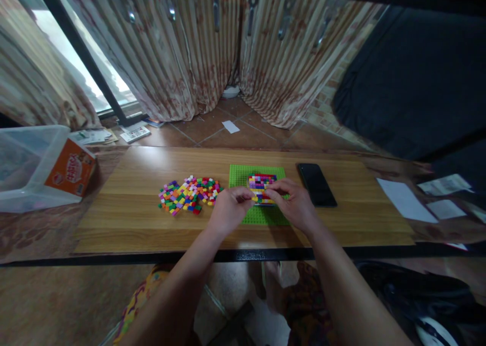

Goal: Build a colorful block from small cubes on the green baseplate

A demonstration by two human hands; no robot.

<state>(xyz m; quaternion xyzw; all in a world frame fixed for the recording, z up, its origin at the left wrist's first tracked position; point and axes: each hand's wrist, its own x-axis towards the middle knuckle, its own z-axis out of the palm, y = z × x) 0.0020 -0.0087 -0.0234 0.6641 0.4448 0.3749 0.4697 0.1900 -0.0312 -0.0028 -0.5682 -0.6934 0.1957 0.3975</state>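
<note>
A block built of multicoloured toy bricks (261, 180) stands on a green studded baseplate (237, 174). At its lower left, my left hand (231, 207) is closed, with thumb and fingertips pinching a small yellow toy brick (254, 199). My right hand (294, 201) is closed at the block's right side, its thumb and forefinger gripping the edge there. The fingers hide part of the block's front and right side. Left of the baseplate, a loose pile of small toy bricks (186, 195) in many colours lies spread on the wooden table.
A black phone (317, 185) lies right of the baseplate on the wooden table (125, 224). A clear plastic bin (34, 168) with an orange label stands at the far left. Papers (406, 199) lie beyond the table's right end. Curtains (205, 57) hang behind.
</note>
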